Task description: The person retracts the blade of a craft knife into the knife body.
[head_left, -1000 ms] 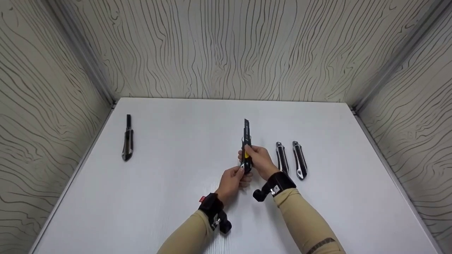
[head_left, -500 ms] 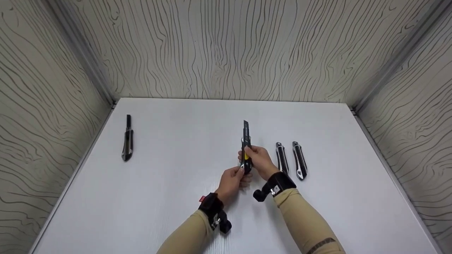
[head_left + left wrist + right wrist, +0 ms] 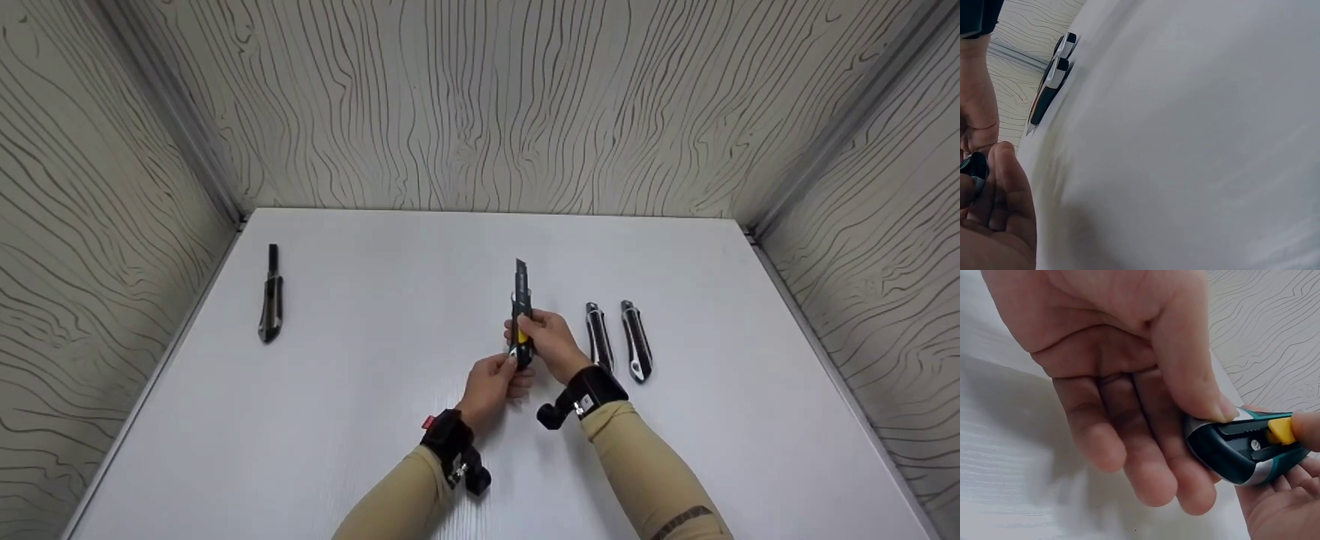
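Both hands hold one utility knife [image 3: 522, 300], its dark blade pointing away from me over the middle of the white table. My right hand [image 3: 555, 341] grips the handle around its middle, thumb at the yellow slider [image 3: 1282, 431]. At the butt end, my left hand [image 3: 487, 386] pinches the handle between thumb and fingers. The right wrist view shows the left hand [image 3: 1112, 349] large, with several fingers loosely curled below the knife's dark butt. Little of the knife [image 3: 976, 164] shows in the left wrist view, among the fingers.
Two more utility knives lie side by side right of the hands: the outer one [image 3: 637, 341], and the inner one [image 3: 598, 330], partly hidden by the right wrist. Another utility knife [image 3: 271, 304] lies far left, narrow dark front end extended. Wood-patterned walls [image 3: 465, 105] enclose the white table [image 3: 360, 420].
The held knife's blade tip has come slightly toward me and left. The right thumb and yellow slider sit a little nearer the butt. The left hand has barely moved.
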The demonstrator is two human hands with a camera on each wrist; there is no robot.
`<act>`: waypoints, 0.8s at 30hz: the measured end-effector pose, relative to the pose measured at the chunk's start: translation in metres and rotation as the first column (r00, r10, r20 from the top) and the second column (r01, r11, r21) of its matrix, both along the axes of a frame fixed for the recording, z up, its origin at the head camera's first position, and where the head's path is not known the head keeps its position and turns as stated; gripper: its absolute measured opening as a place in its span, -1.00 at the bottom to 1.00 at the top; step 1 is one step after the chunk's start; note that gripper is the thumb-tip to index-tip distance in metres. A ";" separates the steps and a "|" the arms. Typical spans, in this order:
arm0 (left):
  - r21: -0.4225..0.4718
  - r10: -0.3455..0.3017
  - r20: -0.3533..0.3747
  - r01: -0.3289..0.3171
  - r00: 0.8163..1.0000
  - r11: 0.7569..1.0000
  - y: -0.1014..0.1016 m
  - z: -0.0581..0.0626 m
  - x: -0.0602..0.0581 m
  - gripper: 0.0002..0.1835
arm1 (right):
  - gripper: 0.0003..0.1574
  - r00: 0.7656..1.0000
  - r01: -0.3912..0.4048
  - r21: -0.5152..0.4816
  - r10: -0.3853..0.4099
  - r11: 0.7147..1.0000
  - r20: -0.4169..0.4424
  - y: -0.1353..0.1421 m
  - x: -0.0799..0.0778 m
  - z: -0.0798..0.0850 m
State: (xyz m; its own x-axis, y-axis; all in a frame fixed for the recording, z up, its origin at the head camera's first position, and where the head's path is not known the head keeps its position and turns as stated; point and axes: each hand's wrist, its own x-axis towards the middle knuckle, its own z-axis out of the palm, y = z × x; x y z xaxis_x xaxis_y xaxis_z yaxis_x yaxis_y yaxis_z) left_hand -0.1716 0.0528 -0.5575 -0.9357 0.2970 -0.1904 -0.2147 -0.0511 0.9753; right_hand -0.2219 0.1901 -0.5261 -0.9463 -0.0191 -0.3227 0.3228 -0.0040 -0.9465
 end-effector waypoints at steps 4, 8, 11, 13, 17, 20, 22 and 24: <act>0.003 0.005 0.012 -0.005 1.000 1.000 0.001 -0.002 -0.001 -0.65 | -0.55 1.000 0.002 -0.007 -0.002 1.000 -0.001 0.000 0.000 0.000; -0.001 0.008 0.015 -0.008 1.000 1.000 0.002 -0.004 -0.002 -0.65 | -0.57 1.000 -0.007 -0.009 0.006 1.000 -0.008 0.000 0.001 0.001; -0.006 0.018 0.018 -0.018 1.000 1.000 0.002 -0.003 -0.002 -0.66 | -0.57 1.000 -0.012 -0.008 0.012 1.000 -0.007 0.000 0.001 0.002; 0.001 0.024 0.017 -0.024 1.000 1.000 0.002 -0.002 -0.001 -0.67 | -0.56 1.000 -0.010 -0.014 0.010 1.000 -0.004 -0.001 0.000 0.002; 0.012 0.026 0.019 -0.026 0.999 1.000 0.002 -0.001 -0.001 -0.66 | -0.56 1.000 -0.022 -0.036 0.022 0.999 -0.008 0.000 0.000 0.001; 0.000 0.026 0.036 -0.026 0.999 1.000 0.002 0.000 -0.001 -0.66 | -0.58 0.999 -0.039 -0.047 0.038 0.998 -0.018 0.000 0.000 0.001; -0.004 0.026 0.048 -0.026 0.998 1.000 0.002 0.000 -0.002 -0.66 | -0.58 0.999 -0.043 -0.049 0.042 0.998 -0.020 0.000 0.000 0.000; -0.007 0.026 0.046 -0.025 0.999 1.000 0.001 0.000 -0.001 -0.66 | -0.58 0.999 -0.044 -0.049 0.043 0.998 -0.016 0.000 0.000 0.000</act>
State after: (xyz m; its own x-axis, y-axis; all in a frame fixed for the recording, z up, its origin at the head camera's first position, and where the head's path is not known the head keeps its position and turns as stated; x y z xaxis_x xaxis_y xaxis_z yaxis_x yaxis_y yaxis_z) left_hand -0.1727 0.0541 -0.5571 -0.9331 0.2718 -0.2355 -0.2584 -0.0513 0.9647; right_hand -0.2220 0.1903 -0.5258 -0.9489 -0.0756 -0.3065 0.3098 -0.0373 -0.9501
